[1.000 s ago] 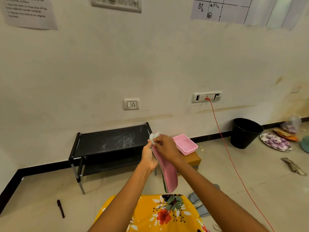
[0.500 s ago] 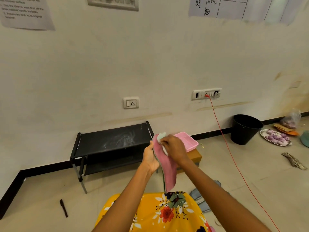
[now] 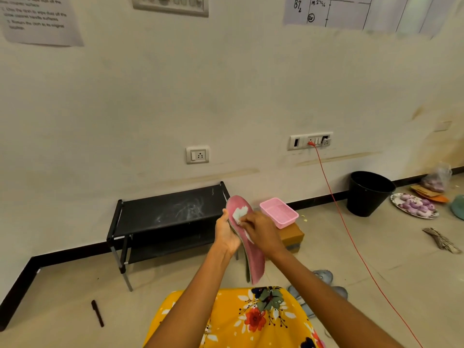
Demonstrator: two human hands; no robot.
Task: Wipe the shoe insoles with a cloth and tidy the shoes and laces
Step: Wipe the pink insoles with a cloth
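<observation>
Currently left hand [image 3: 226, 233] grips the upright pink insole [image 3: 252, 252] along its edge; right hand [image 3: 261, 228] pinches a pale cloth [image 3: 239, 212], pressing it against the insole face.

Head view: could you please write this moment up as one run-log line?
step: wiping insole | left hand: holds pink insole upright | right hand: presses pale cloth on insole | shoes: on floor

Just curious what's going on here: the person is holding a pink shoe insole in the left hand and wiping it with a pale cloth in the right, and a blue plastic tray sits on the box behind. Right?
Nearly. The head view shows the small plastic tray on the brown box is pink, not blue. The rest holds: the left hand holds the pink shoe insole while the right hand wipes it with the pale cloth.
</observation>
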